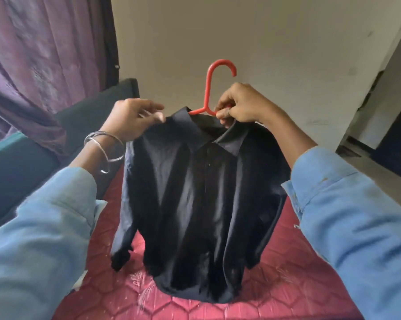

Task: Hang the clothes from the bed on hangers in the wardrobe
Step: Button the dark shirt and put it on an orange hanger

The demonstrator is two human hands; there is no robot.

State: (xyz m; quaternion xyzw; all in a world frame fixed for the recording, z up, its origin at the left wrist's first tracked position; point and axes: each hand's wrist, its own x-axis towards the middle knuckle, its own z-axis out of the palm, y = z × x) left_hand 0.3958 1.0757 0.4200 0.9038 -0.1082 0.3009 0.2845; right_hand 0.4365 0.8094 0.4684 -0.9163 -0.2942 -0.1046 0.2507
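Observation:
A black collared shirt point(199, 204) hangs in the air over the bed, draped on a red plastic hanger point(208, 88) whose hook sticks up above the collar. My right hand point(241, 105) grips the hanger's right arm together with the collar at the neck. My left hand point(130, 121) sits at the shirt's left shoulder, its fingers loosely bent, thumb and fingertips touching the collar edge. The hanger's arms are hidden inside the shirt. The shirt's hem brushes the mattress. No wardrobe is in view.
The bed has a red quilted mattress point(287, 285) and a dark headboard point(79, 116) at the left. Purple curtains point(40, 54) hang behind it. A beige wall point(264, 31) stands ahead, and a dark doorway point(395, 125) opens at the right.

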